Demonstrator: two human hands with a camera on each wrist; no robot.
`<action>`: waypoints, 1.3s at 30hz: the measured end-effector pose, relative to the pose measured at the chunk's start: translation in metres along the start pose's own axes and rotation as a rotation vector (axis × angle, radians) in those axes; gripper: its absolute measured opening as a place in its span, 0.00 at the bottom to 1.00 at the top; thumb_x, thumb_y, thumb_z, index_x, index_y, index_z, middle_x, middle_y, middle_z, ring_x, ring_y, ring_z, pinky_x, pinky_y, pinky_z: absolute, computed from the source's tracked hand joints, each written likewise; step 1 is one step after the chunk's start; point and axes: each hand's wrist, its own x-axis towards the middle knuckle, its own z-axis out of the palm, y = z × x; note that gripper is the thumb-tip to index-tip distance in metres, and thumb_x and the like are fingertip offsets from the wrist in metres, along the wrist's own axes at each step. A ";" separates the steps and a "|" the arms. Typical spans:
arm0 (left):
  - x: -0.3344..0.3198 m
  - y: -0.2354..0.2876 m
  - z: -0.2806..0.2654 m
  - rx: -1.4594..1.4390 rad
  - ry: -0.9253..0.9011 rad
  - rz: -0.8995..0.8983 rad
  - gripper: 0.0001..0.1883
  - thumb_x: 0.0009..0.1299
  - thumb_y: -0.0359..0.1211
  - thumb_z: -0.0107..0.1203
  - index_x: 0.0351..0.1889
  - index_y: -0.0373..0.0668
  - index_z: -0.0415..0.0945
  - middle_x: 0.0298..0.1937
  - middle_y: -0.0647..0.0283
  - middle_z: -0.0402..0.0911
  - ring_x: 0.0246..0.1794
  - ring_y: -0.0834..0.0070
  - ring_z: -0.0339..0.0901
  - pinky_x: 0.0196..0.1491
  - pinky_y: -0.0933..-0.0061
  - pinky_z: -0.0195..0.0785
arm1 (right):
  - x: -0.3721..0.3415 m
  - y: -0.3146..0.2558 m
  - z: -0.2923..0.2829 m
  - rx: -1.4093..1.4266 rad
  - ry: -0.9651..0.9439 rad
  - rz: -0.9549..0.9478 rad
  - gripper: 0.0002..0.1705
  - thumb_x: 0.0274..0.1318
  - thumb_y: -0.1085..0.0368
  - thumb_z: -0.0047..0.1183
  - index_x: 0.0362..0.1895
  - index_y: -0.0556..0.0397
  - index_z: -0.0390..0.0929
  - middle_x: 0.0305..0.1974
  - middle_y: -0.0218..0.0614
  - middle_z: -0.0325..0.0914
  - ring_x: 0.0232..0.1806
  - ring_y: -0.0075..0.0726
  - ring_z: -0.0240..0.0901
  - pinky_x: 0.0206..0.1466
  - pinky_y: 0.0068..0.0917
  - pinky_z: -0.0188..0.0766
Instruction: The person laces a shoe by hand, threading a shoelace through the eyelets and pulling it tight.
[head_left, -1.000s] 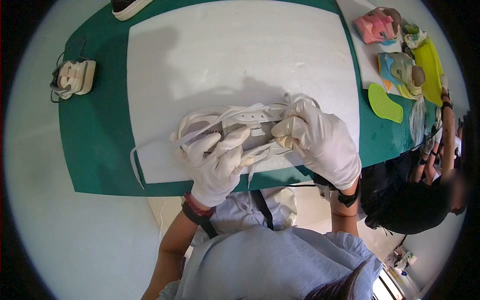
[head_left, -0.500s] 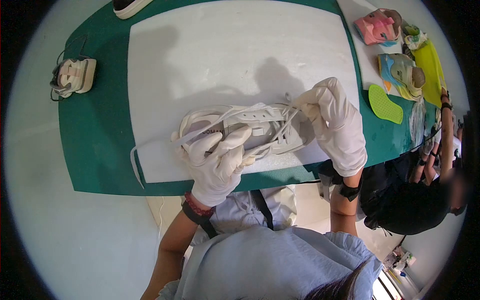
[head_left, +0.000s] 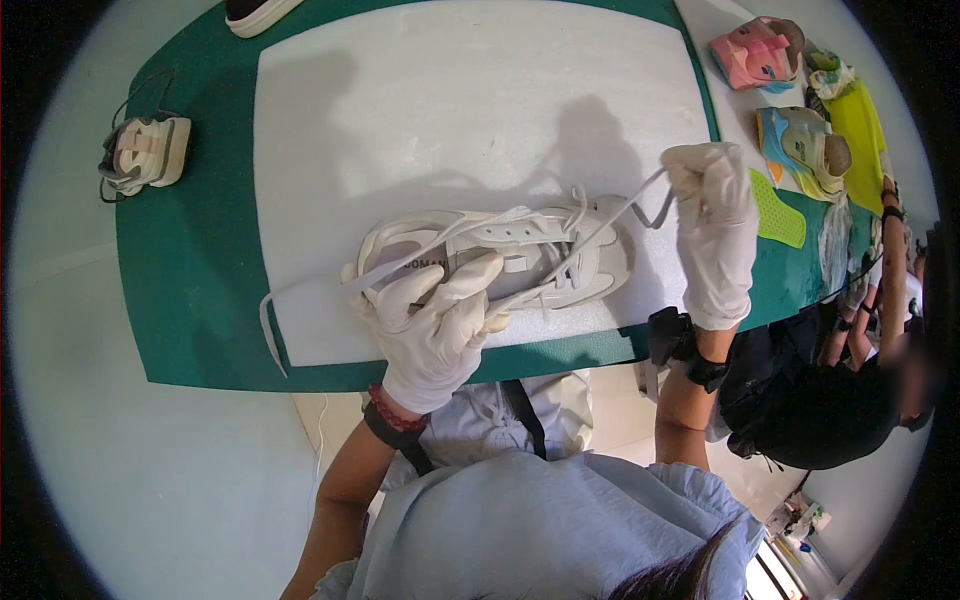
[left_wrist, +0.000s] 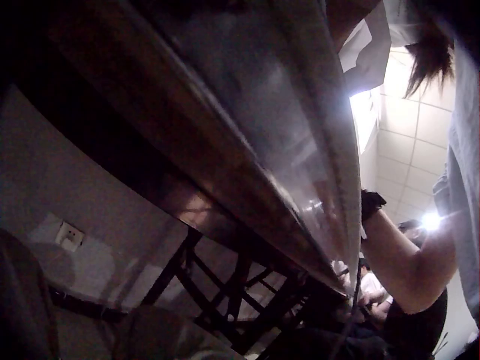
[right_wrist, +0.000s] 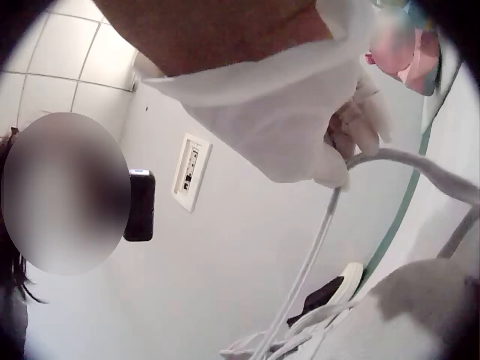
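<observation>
A white sneaker (head_left: pixel 608 262) lies on its sole on the white mat, its toe pointing right in the head view. My gloved left hand (head_left: pixel 428 325) holds it near the heel, with fingers over the near edge of the opening. Beyond the mat's right edge, my gloved right hand (head_left: pixel 714 225) pinches a white shoelace (head_left: pixel 632 207). That lace runs from the sneaker's eyelets up to the fingers. In the right wrist view, one stretch of lace (right_wrist: pixel 301 274) hangs straight below the pinch. The other lace end trails left over the heel. The left wrist view shows no hand.
The white mat (head_left: pixel 450 100) covers most of the green table (head_left: pixel 200 300). Another sneaker (head_left: pixel 148 155) sits at the far left, and a dark shoe (head_left: pixel 262 14) at the top. Pink and multicoloured shoes (head_left: pixel 757 52) and a green insole (head_left: pixel 780 212) lie right. People stand beyond.
My right hand has moved from the sneaker's eyelets out to the right and away, drawing the lace along. My left hand and the sneaker have stayed in place.
</observation>
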 end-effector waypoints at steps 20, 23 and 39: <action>0.000 -0.001 0.003 0.000 0.048 0.002 0.14 0.77 0.51 0.55 0.43 0.54 0.76 0.53 0.77 0.88 0.59 0.68 0.66 0.68 0.57 0.53 | -0.014 -0.059 -0.008 0.567 0.400 0.249 0.10 0.69 0.64 0.57 0.46 0.58 0.81 0.37 0.33 0.80 0.33 0.23 0.70 0.39 0.21 0.68; -0.014 -0.006 0.008 -0.059 0.023 -0.054 0.13 0.75 0.51 0.56 0.43 0.55 0.76 0.53 0.78 0.87 0.59 0.68 0.67 0.67 0.54 0.53 | -0.023 -0.105 0.012 0.789 0.101 0.039 0.12 0.68 0.63 0.53 0.49 0.57 0.79 0.43 0.41 0.80 0.42 0.38 0.75 0.46 0.32 0.72; -0.005 -0.002 0.007 -0.066 0.069 -0.038 0.14 0.77 0.51 0.53 0.39 0.53 0.77 0.53 0.75 0.86 0.63 0.65 0.65 0.64 0.52 0.54 | -0.087 -0.096 0.026 0.797 -0.463 -0.324 0.16 0.65 0.59 0.58 0.54 0.47 0.83 0.43 0.37 0.86 0.42 0.40 0.84 0.42 0.34 0.82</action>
